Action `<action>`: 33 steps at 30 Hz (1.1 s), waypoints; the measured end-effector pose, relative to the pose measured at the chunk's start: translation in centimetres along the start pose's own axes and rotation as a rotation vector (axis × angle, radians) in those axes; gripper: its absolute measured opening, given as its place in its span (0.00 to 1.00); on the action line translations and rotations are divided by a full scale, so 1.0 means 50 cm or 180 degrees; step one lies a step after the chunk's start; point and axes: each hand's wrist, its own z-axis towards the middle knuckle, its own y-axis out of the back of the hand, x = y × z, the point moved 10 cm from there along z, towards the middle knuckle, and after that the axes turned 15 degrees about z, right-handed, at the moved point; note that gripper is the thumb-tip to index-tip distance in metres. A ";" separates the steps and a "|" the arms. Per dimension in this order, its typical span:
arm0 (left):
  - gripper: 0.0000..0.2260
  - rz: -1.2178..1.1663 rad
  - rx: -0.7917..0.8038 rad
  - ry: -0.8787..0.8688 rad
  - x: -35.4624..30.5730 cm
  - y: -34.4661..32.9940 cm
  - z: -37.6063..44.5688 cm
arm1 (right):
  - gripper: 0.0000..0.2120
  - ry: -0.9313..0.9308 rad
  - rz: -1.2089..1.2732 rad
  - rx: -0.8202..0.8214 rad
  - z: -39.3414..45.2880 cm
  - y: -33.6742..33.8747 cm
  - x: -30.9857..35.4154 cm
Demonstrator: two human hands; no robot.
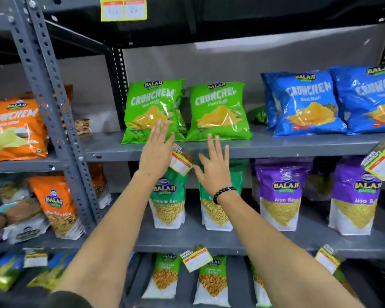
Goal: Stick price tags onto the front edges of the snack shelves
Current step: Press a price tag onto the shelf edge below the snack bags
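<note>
"BALAJI CRUNCHEM" on green bags point(154, 110), blue bags point(307, 103) and orange bag point(13, 127), "BALAJI Aloo Sev" on purple pouches point(280, 192), "SUPER MARKET" on price tag point(181, 162)

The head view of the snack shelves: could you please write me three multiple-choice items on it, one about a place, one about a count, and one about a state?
1. Where is the price tag nearest the hands?
A. On the front edge of the shelf under the green bags
B. Lying on the floor
C. Stuck on a blue bag

2. How many green Crunchem bags stand in front on that shelf?
A. One
B. Two
C. Four

3. What are the hands doing?
A. Both fists closed
B. Gripping a bag
C. Both open, fingers spread

Answers:
1. A, since the tag sits tilted on the grey edge between the left hand and the right hand.
2. B, since two stand side by side.
3. C, since both hands show spread fingers holding nothing.
</note>
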 end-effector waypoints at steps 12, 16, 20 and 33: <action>0.05 -0.0678 -0.0238 -0.0132 0.004 0.021 0.008 | 0.08 -0.0576 0.0609 -0.0486 0.023 -0.005 -0.031; 0.03 -0.1090 -0.0279 -0.0106 0.002 0.020 -0.017 | 0.06 -0.0530 0.0451 -0.0341 0.031 0.003 -0.029; 0.05 -0.1475 -0.0047 0.0042 0.011 -0.010 -0.035 | 0.05 -0.0411 0.0414 -0.0091 0.046 0.028 -0.036; 0.07 -0.1679 0.0167 0.0808 0.029 -0.064 -0.023 | 0.07 -0.0670 0.0326 0.0169 0.089 0.057 -0.038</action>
